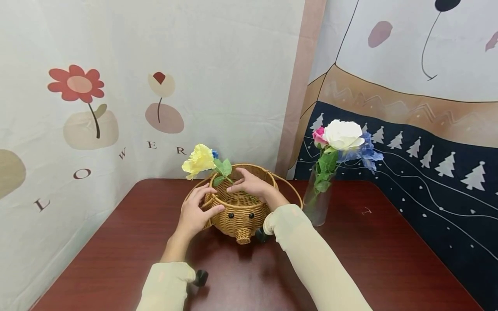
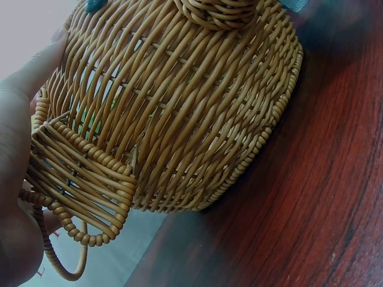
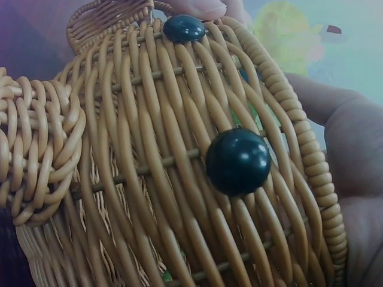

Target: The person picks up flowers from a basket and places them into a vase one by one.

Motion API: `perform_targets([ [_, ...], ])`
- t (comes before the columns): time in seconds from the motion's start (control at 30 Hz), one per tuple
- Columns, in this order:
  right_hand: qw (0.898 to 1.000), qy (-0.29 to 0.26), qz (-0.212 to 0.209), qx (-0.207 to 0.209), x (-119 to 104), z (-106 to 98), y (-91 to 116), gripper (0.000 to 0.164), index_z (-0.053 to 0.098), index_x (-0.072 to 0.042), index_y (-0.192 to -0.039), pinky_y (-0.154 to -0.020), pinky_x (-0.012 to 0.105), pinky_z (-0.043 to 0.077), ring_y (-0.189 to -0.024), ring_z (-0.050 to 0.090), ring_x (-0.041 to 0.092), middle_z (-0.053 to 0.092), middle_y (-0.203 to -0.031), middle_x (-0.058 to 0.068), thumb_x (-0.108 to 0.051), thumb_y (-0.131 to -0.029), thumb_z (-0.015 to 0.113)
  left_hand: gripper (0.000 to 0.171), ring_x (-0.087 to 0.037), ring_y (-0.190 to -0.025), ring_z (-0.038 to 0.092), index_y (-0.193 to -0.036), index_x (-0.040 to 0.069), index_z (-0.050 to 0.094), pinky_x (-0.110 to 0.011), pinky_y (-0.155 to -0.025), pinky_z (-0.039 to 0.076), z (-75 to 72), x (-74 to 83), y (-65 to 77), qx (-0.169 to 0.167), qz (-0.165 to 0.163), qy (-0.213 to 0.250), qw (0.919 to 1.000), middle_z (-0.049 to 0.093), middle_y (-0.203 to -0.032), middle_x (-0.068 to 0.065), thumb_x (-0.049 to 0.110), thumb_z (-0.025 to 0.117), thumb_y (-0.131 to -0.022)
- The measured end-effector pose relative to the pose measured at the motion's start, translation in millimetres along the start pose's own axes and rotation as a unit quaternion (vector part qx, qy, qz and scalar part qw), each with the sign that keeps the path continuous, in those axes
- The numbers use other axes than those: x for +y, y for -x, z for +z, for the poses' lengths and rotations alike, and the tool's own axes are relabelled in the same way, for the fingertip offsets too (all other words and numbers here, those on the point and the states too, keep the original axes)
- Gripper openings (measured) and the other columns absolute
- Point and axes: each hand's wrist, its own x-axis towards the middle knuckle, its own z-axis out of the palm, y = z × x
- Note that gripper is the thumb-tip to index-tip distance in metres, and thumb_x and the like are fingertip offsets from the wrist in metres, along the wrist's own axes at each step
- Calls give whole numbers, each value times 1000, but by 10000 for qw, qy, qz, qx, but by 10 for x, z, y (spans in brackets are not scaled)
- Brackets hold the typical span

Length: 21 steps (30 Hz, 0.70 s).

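A wicker basket (image 1: 233,222) with black bead eyes and a woven snout stands on the table. My left hand (image 1: 196,211) grips its left side by the rim, thumb against the front; in the left wrist view the woven ear (image 2: 84,179) lies beside the palm. Leaning out over the left rim is a yellow artificial flower (image 1: 199,160) with green leaves (image 1: 222,167), and a bit of blue flower (image 1: 215,153) shows behind it. Over the basket's mouth, my right hand (image 1: 253,185) has its thumb and fingers spread apart near the flower's leaves. The stem ends are hidden inside the basket.
To the right of the basket stands a clear vase (image 1: 318,207) holding white, pink and blue artificial flowers (image 1: 344,136). The basket's looped handle (image 1: 293,190) reaches toward the vase. Printed cloth (image 1: 233,86) hangs behind the dark red table (image 1: 350,259).
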Motion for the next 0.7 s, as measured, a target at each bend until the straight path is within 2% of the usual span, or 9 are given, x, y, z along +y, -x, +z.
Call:
perform_targets([
  [0.27,9994,212,54,-276,-10,-3,6,92,9,-17,-156,-108,52,32,-133,41,32,46,-143,16,-25,-89,71,46,-32,-130,44,-112,22,64,-54,-103,31,1,-2,1,7,20,-22,10000,53,-139,-8,39,84,-74],
  [0.53,9994,219,-22,-282,7,6,-7,94,8,-18,-157,-107,51,33,-132,43,32,48,-142,17,-24,-88,72,46,-32,-130,43,-112,23,64,-54,-103,32,2,-6,5,25,23,-34,10000,52,-139,-7,39,84,-74],
  [0.7,9986,167,-17,-494,-2,16,-17,94,6,-17,-157,-108,51,31,-135,38,32,44,-146,18,-20,-89,71,46,-32,-130,44,-112,22,64,-54,-103,32,-4,-4,9,26,24,-36,10000,53,-139,-8,39,84,-74],
])
